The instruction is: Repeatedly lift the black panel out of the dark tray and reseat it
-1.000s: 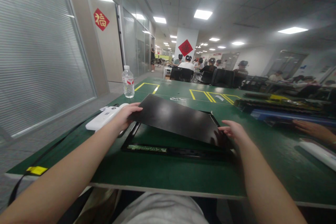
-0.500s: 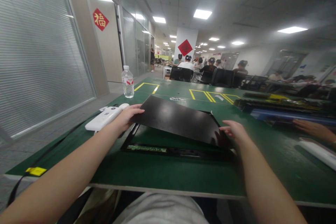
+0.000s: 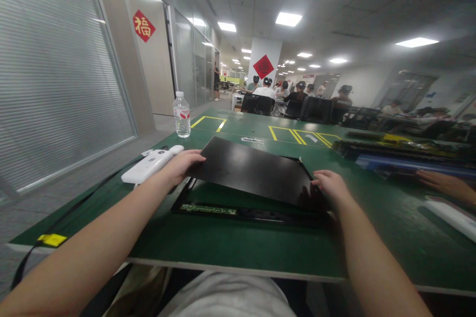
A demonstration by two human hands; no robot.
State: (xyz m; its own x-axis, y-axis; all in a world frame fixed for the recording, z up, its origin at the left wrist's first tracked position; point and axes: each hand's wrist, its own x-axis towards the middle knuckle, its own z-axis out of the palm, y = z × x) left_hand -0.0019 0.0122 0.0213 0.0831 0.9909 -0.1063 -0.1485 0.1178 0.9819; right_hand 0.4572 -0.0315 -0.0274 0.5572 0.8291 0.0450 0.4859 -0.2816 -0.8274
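A dark, glossy flat panel (image 3: 253,168), like a display screen, is held tilted over a black frame (image 3: 275,215) on the green table. My left hand (image 3: 186,164) grips the panel's left edge, thumb on top and the other fingers mostly hidden. At the opposite edge, my right hand (image 3: 329,185) pinches the panel near its right corner. The panel's left side is raised, and its right end sits low by the frame. A green circuit board strip (image 3: 208,209) shows along the frame's near side. The panel hides most of the frame's far part.
A white device with a cable (image 3: 147,166) lies left of my left hand, and a water bottle (image 3: 182,116) stands behind it. Yellow tape (image 3: 290,133) marks the green table (image 3: 241,252). At right are stacked dark parts (image 3: 379,146), another person's hand (image 3: 442,184) and a white object (image 3: 451,215).
The panel's left edge has lowered very slightly in my left hand. My right hand keeps its place at the right edge. The view has shifted a little.
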